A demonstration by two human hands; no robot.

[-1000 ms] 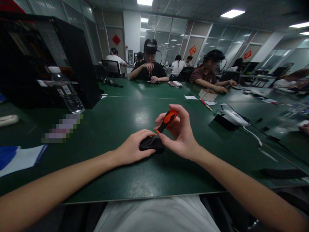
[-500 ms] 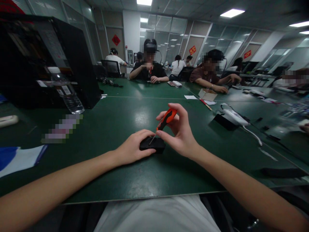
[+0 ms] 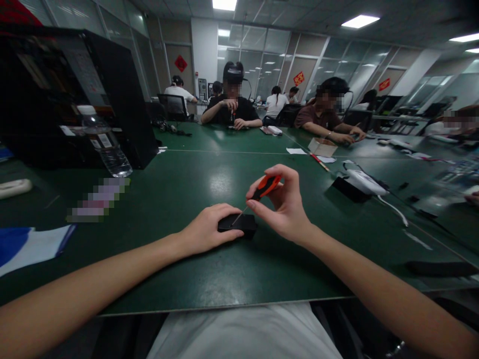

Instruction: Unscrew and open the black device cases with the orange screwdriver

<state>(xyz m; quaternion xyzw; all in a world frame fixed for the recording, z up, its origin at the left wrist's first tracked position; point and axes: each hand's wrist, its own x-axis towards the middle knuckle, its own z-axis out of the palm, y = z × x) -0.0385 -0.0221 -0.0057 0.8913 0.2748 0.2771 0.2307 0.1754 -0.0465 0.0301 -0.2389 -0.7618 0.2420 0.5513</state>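
Note:
A small black box [image 3: 247, 226] lies on the green table [image 3: 209, 279] in front of me. My left hand [image 3: 211, 229] grips its left end, fingers along the far side and thumb along the near side. My right hand [image 3: 284, 207] holds an orange and black screwdriver [image 3: 266, 187] by its handle, between thumb and fingers. The screwdriver leans to the right, and its thin shaft runs down to the top of the box. Whether the tip sits in a screw is too small to tell.
At the left stand a water bottle [image 3: 107, 144] and a black computer case [image 3: 123, 99]. To the right lie a white cabled device [image 3: 364, 180], an open carton [image 3: 322, 147] and a red stick [image 3: 319, 162]. Two people sit across the table.
My right hand has shifted slightly right, and the screwdriver leans lower to the right than before. My left hand stays on the box. The person at the right has brought both hands together.

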